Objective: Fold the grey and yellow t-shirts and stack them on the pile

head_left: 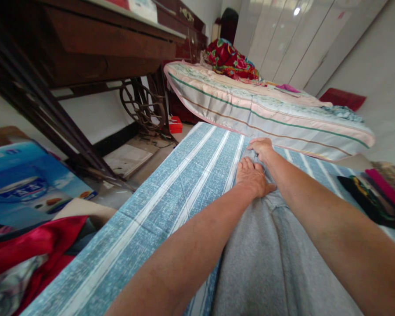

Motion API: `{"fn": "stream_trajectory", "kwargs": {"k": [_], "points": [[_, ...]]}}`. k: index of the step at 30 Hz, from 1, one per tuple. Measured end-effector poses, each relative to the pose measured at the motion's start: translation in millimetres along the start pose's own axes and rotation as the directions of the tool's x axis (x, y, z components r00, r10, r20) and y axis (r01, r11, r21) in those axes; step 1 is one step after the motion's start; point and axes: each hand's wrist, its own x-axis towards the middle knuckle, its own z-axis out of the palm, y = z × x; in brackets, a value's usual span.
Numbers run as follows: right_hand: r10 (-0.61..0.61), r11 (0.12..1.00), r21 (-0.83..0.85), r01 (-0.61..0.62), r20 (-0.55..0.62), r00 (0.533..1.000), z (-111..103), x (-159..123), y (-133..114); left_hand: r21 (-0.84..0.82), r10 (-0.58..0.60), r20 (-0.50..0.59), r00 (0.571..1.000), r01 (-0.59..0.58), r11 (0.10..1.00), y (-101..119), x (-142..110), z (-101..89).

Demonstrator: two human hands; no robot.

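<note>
A grey garment (260, 254) lies lengthwise on a blue-and-white striped cover (181, 184), stretching from the front edge to my hands. Its kind cannot be made out, though folds and a seam run along it. My left hand (251, 177) rests palm down on the garment's far part, thumb spread off to the right. Just beyond it, my right hand (261, 148) has its fingers bent over the garment's bunched far end, closed on the grey fabric. Both forearms reach across the cloth, and the right one hides part of the garment's right side.
Folded clothes (378, 193) are stacked at the right. A bed (266, 114) with a red floral quilt (230, 59) stands beyond the far edge. At left are a treadle sewing machine table (108, 48), a blue printed box (29, 184) and red cloth (36, 245).
</note>
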Motion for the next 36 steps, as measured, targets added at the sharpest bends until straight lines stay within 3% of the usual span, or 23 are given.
{"fn": "stream_trajectory", "kwargs": {"k": [3,9,14,18,23,31,36], "points": [[-0.137,0.972,-0.195,0.130,-0.025,0.990,-1.2,-2.2,-2.1,0.011,0.008,0.001,1.000,-0.008,1.000,-1.3,1.8,-1.9],[-0.334,0.813,-0.484,0.325,0.070,0.940,-5.2,-9.7,-8.6,-0.004,0.015,0.017,1.000,-0.015,1.000,-3.4,2.0,-5.2],[-0.385,0.722,-0.594,0.355,0.081,0.919,-9.2,-13.7,-10.0,0.002,0.016,-0.001,1.000,-0.016,1.000,-4.9,2.4,-3.4],[-0.386,0.703,-0.638,0.316,0.031,0.922,-20.9,-15.1,-14.5,-0.003,0.026,0.001,1.000,-0.026,1.000,-5.8,3.4,-2.5],[-0.368,0.680,-0.645,0.347,0.109,0.923,-55.0,-27.2,-7.4,0.006,0.023,0.016,1.000,-0.023,1.000,-8.3,5.6,-2.7],[-0.344,0.672,-0.641,0.370,0.171,0.923,-131.7,-80.7,52.4,0.003,0.048,-0.044,0.998,-0.048,0.999,-21.2,11.6,-2.0],[-0.383,0.681,-0.589,0.435,0.220,0.897,-149.4,-110.5,71.6,0.088,0.039,0.017,0.999,-0.040,0.995,-24.7,21.6,-16.3]]}}
